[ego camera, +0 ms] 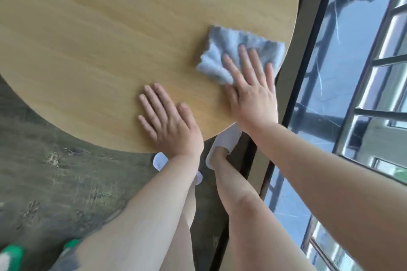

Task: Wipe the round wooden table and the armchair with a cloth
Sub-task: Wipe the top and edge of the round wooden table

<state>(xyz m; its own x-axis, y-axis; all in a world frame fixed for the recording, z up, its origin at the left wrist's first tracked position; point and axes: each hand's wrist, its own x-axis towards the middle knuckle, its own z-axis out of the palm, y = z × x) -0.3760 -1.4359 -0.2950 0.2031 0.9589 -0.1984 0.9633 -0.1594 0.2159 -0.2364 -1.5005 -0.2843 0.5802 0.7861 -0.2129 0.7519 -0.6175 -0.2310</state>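
The round wooden table (88, 50) fills the upper left of the head view. A folded light-blue cloth (222, 50) lies near the table's right edge. My right hand (251, 92) presses flat on the cloth's near part with straight, spread fingers. My left hand (169, 121) rests flat on the bare wood close to the near rim, fingers straight, a little left of the cloth. No armchair is in view.
A dark-framed window (308, 72) with metal railings (378, 112) outside runs along the right, close to the table's edge. Grey patterned floor (55, 171) lies below left. My legs and white slippers (222, 141) stand under the near rim.
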